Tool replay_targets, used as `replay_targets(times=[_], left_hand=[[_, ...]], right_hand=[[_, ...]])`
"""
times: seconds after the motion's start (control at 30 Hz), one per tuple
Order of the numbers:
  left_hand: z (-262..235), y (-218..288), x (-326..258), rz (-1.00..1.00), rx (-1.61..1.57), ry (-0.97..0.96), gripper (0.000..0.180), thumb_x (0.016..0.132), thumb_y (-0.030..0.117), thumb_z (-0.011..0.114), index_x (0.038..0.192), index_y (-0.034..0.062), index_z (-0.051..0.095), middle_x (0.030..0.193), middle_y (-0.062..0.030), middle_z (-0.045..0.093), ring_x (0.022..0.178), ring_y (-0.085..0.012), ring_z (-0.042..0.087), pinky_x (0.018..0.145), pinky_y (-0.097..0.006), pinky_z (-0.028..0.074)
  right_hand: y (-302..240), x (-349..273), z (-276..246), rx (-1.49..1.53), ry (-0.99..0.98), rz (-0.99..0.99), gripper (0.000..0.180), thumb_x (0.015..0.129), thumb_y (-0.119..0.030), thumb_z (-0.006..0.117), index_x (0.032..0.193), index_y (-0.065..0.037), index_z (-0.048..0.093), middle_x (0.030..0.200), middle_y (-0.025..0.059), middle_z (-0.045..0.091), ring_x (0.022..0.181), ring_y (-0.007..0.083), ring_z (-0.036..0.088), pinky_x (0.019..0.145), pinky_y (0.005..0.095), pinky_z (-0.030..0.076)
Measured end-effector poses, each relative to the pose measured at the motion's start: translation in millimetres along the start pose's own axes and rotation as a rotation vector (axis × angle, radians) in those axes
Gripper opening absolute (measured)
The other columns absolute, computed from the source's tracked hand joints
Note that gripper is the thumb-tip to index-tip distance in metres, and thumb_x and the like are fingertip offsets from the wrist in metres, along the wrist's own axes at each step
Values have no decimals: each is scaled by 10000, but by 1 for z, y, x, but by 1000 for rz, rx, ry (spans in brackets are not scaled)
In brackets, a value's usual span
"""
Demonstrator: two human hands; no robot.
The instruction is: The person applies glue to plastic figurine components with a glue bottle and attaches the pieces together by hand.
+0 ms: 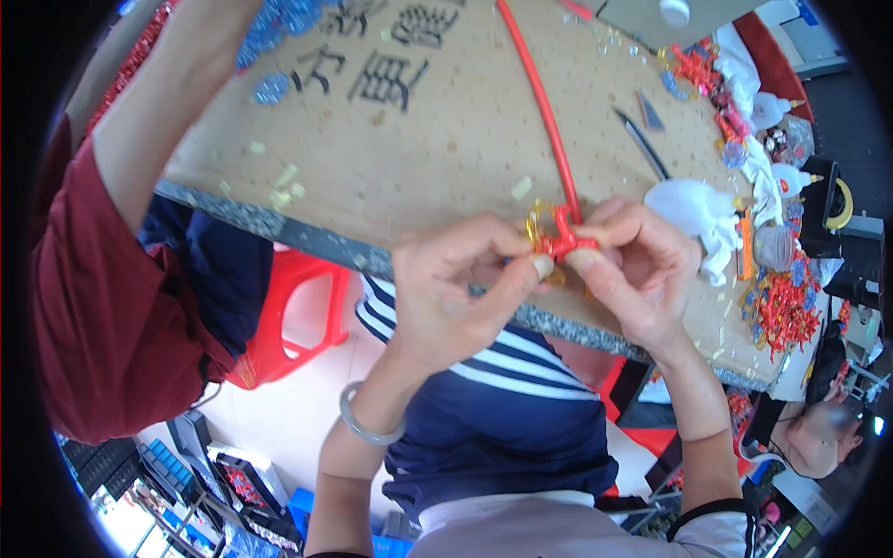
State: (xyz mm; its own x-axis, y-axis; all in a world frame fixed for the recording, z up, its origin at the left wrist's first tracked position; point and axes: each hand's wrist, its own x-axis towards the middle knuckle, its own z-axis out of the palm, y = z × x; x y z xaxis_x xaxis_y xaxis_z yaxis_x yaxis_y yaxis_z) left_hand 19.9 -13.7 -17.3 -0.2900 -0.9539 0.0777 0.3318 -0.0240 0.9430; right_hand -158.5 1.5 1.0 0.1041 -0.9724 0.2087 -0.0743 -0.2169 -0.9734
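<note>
My left hand [465,284] and my right hand [637,265] meet at the near edge of the table. Both pinch a small glossy red piece [561,245] between thumb and fingers. A clear yellow loop [533,226] shows at its left side, by the left fingertips. A long red tube or cord [544,102] runs from the far edge down to my right fingertips; whether it joins the piece is hidden there. My left wrist wears a pale bangle. Close by my right hand lies a white squeeze bottle [690,205].
On the tabletop [428,158] are a black pen [642,142], a small triangular blade [649,110] and scattered scraps. A heap of red pieces [781,312] lies at the right, blue pieces [272,88] at far left. Beside me sits another person in a maroon sleeve [112,307], arm over the table.
</note>
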Motion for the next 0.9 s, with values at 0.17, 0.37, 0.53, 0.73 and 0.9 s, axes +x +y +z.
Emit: replay_targets(times=[0.17, 0.37, 0.53, 0.73, 0.9], left_hand=[[0, 5, -4, 31, 60, -44, 30, 830, -100, 590, 842, -92, 616, 837, -114, 658, 762, -145, 666, 678, -262, 589], [3, 5, -2, -38, -14, -37, 32, 842, -96, 580, 838, -94, 611, 834, -114, 657, 756, -141, 662, 680, -262, 587], [5, 8, 2, -28, 0, -38, 37, 850, -98, 569, 856, -102, 605, 829, -124, 656, 751, -158, 672, 684, -268, 590], [3, 6, 3, 2, 20, -56, 35, 841, -109, 576, 857, -109, 607, 839, -151, 659, 761, -183, 679, 681, -296, 605], [3, 6, 0, 8, 4, -51, 36, 845, -103, 569, 854, -110, 604, 836, -148, 661, 782, -183, 683, 700, -289, 599]], right_hand=[[-2, -4, 0, 25, 15, -32, 85, 787, 81, 658, 860, 39, 647, 739, 19, 557, 573, 19, 389, 494, 184, 273], [-3, -6, 1, 56, 34, 41, 50, 806, 61, 656, 845, 33, 640, 729, 4, 552, 567, 3, 375, 488, 181, 269], [-5, -3, -2, 58, 29, 69, 25, 826, 27, 654, 849, 25, 642, 703, -30, 525, 559, -9, 351, 483, 180, 254], [0, -3, -3, 47, 16, 63, 28, 826, 18, 656, 842, 30, 636, 677, -41, 495, 546, -8, 335, 478, 190, 239], [-4, -5, 1, 71, 33, 70, 20, 825, 21, 654, 833, 28, 637, 665, -42, 492, 547, -11, 336, 477, 188, 238]])
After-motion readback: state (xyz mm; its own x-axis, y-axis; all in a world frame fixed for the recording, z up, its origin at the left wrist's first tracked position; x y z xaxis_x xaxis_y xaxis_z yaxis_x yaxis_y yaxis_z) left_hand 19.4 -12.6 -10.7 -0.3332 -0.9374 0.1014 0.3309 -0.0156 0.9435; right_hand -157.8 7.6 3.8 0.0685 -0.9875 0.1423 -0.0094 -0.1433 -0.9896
